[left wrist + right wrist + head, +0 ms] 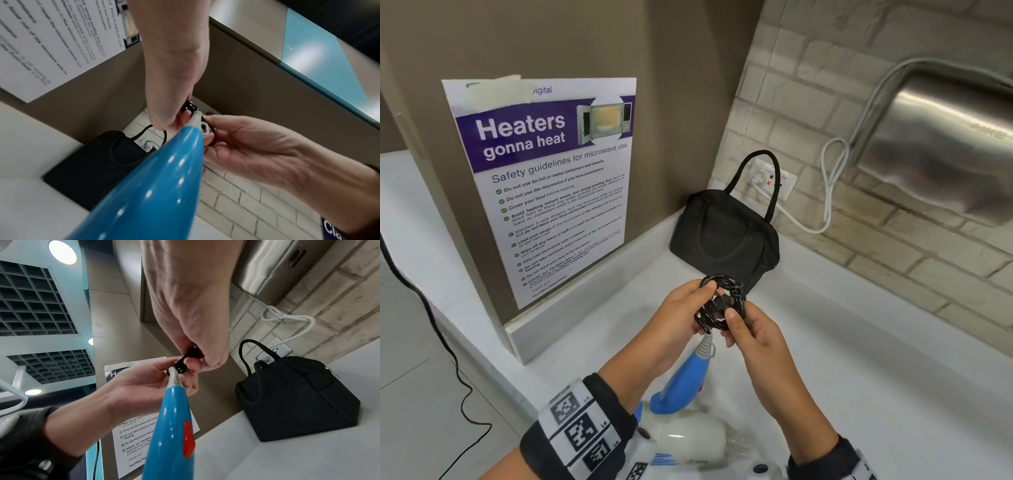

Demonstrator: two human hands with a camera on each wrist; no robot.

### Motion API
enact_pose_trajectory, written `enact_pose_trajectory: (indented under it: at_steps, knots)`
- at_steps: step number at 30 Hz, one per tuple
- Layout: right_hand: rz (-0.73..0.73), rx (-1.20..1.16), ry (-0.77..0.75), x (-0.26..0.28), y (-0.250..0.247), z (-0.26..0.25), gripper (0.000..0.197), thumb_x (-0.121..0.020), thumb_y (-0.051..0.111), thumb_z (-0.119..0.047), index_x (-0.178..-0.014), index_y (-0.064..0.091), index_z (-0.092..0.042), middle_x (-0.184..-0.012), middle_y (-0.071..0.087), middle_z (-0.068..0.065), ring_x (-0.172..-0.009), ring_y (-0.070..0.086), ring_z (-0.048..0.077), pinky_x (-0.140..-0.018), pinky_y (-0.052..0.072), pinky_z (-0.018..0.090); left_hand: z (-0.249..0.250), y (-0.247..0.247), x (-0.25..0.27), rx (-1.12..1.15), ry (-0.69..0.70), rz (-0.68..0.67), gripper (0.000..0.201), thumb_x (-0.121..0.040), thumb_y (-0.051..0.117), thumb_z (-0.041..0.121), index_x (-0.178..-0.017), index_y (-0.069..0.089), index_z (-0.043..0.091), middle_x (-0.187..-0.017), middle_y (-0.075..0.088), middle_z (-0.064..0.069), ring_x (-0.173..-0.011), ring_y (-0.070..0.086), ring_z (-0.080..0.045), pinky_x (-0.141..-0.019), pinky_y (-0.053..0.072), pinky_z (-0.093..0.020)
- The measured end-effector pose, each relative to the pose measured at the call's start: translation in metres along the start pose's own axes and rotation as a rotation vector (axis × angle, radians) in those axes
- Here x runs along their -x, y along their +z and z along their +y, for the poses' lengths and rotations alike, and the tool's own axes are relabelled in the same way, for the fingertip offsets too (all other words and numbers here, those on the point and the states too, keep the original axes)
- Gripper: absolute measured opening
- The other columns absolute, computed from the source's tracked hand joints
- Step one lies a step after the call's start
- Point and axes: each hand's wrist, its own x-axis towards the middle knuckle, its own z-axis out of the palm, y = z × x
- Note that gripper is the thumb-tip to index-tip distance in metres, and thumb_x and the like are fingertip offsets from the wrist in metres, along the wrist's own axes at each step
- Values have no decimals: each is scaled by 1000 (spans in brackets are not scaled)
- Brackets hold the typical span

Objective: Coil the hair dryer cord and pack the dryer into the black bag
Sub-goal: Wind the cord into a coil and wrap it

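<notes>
Both hands hold a tight coil of black cord (722, 301) above the white counter (859, 342). My left hand (688, 303) pinches the coil's left side; my right hand (733, 327) pinches its right side with the thumb on top. Below the coil hangs the hair dryer, its blue handle (685, 380) pointing up and its white body (688, 433) low and blurred. In the wrist views the handle (154, 186) (174, 426) runs up to the grey strain relief at the fingers. The black bag (722, 236) (298, 399) stands in the corner behind, handles up.
A microwave safety poster (551, 185) hangs on the left wall. On the brick wall are a socket (770, 180) with a white cable (828, 192) and a steel hand dryer (941, 144). A black cable (431, 325) trails over the floor at the left.
</notes>
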Motion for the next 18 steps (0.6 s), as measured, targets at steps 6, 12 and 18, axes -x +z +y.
enact_pose_trajectory:
  at_steps: [6,12,18]
  knots:
    - [27,-66,-27,-1,2,-1,21,-96,47,-25,-113,58,-20,-93,66,-6,-75,58,1,-73,50,18,5,-6,0,161,-10,-109,30,-96,45,21,-113,63,3,-90,71,-9,-76,67,-13,-61,50,-21]
    - [19,-288,36,-5,7,0,25,-95,48,-20,-118,59,-19,-112,70,-2,-107,62,11,-87,46,25,7,-9,-2,271,-60,-159,34,-95,47,21,-115,61,-3,-90,69,-12,-74,64,-14,-58,48,-21]
    - [1,-344,10,-5,6,1,31,-90,55,-26,-120,58,-15,-113,69,2,-105,62,12,-86,49,25,0,-10,-3,242,-28,-158,30,-95,47,19,-113,62,0,-101,70,-16,-89,68,-22,-76,53,-33]
